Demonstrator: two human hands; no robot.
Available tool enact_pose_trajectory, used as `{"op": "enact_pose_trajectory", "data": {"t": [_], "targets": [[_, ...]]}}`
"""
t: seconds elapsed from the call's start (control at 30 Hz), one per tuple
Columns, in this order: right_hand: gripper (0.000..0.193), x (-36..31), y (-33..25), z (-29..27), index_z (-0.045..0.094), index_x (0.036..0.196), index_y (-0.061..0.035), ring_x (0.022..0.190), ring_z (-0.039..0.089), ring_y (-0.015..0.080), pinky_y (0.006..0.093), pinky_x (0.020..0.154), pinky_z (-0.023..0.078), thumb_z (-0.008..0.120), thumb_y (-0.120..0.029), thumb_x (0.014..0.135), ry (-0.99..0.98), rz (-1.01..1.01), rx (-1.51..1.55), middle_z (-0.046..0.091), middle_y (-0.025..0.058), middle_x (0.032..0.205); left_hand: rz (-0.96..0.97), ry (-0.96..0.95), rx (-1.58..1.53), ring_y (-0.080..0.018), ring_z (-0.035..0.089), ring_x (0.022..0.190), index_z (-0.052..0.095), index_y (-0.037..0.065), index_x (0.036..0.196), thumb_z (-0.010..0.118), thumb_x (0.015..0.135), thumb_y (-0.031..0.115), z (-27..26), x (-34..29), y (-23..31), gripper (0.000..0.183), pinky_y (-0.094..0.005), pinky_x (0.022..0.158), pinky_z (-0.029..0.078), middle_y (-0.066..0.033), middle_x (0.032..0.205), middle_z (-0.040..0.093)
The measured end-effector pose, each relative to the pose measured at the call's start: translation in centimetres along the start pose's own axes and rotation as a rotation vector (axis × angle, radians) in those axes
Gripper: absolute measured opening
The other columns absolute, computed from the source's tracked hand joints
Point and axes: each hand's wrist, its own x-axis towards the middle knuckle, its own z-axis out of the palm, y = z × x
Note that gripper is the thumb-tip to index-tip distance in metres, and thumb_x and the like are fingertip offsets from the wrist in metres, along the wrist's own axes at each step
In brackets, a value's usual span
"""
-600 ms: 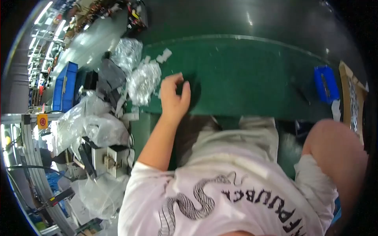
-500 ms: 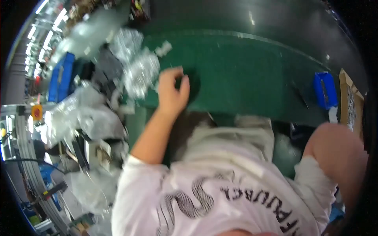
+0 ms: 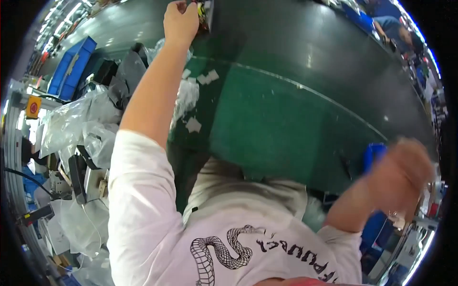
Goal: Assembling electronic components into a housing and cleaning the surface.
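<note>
Left hand (image 3: 181, 25) moved forward, curled beside multicoloured items (image 3: 203, 15), right hand (image 3: 404, 164) blurred, both grips unclear

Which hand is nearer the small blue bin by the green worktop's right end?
Right. The right hand, blurred, appears close beside the blue bin, to its right; contact is unclear. The left hand is far from it, at the picture's top, left of centre.
</note>
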Motion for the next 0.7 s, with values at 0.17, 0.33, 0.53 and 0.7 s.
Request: {"op": "enact_pose_trajectory", "data": {"t": [0.17,0.33,0.53,0.7], "targets": [[0.017,-11.1,7.1,-14.0,0.051,0.09,-0.0054,0.07,0.054,0.0154,0.0291,0.064,0.044,0.045,-0.016,0.103,0.131,0.703,-0.817,0.061,0.0104,0.08,-0.342,-0.464,0.671,-0.0435,0.051,0.128,0.059,-0.006,0.128,0.037,0.096,0.058,1.2,9.8,-9.4,0.075,-0.0475,0.11,0.038,-0.0321,0.127,0.06],[0.017,-10.6,8.3,-15.6,0.05,0.091,-0.0049,0.07,0.053,0.0121,0.0273,0.069,0.045,0.041,-0.011,0.103,0.005,1.118,-0.806,0.064,0.0091,0.083,-0.801,-0.604,0.207,-0.0382,0.057,0.121,0.053,-0.002,0.137,0.031,0.096,0.071,4.4,10.0,-10.3,0.087,-0.051,0.102,0.043,-0.0254,0.131,0.06],[0.015,-9.1,7.3,-15.4,0.05,0.091,-0.0037,0.072,0.054,0.0134,0.0283,0.071,0.047,0.04,-0.007,0.102,0.004,1.197,-0.799,0.065,0.0084,0.085,-0.885,-0.789,0.012,-0.0367,0.054,0.127,0.038,-0.002,0.146,0.037,0.095,0.071,9.0,9.2,-5.6,0.089,-0.0456,0.102,0.047,-0.0292,0.141,0.05],[0.012,-8.4,7.6,-15.2,0.051,0.094,-0.002,0.077,0.058,0.0146,0.0298,0.074,0.049,0.042,-0.006,0.102,-0.112,1.272,-0.806,0.066,0.0094,0.087,-0.061,-0.943,0.563,-0.0315,0.064,0.109,0.052,0.009,0.132,0.063,0.093,0.045,12.1,9.5,-6.9,0.054,-0.0472,0.095,0.049,-0.0137,0.118,0.067]]}}
